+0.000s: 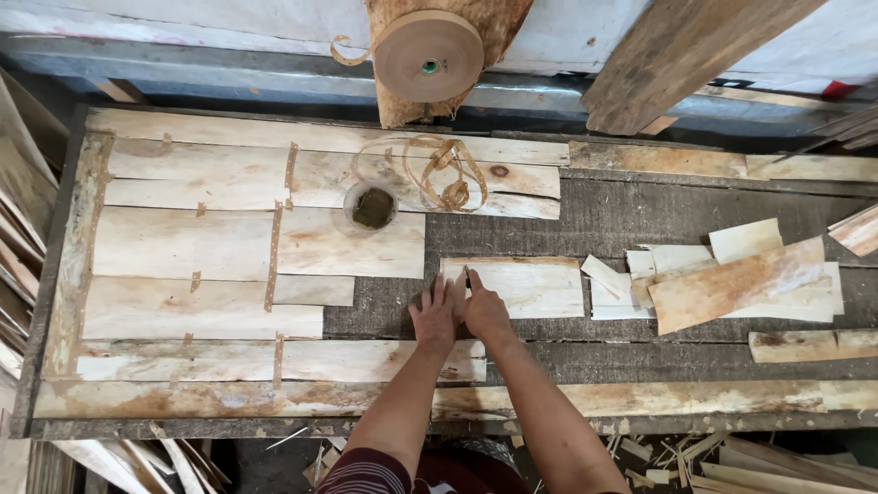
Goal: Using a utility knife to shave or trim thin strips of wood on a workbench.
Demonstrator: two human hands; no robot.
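Both hands sit side by side mid-desk: my left hand (433, 314) lies flat, fingers spread loosely, palm down on the dark desk (640, 215) at the left end of a pale veneer piece (517, 285); my right hand (482, 306) rests on that piece's left edge, index finger stretched out along it, other fingers together. Neither hand grips anything. I can't tell whether the left fingertips touch the veneer or only the desk. The piece lies just right of the taped veneer sheet (247, 265), which covers the left half of the desk. A small round cup (372, 207) sits on the sheet at the far side; its contents look dark, kind unclear. Beside it lies a loose curl of brown tape (444, 174), under the tape roll (428, 57). A heap of veneer scraps (732, 274) lies to the right. Scraps on the floor (704, 462) are cut off by the near edge, and my forearms hide part of the near strips.
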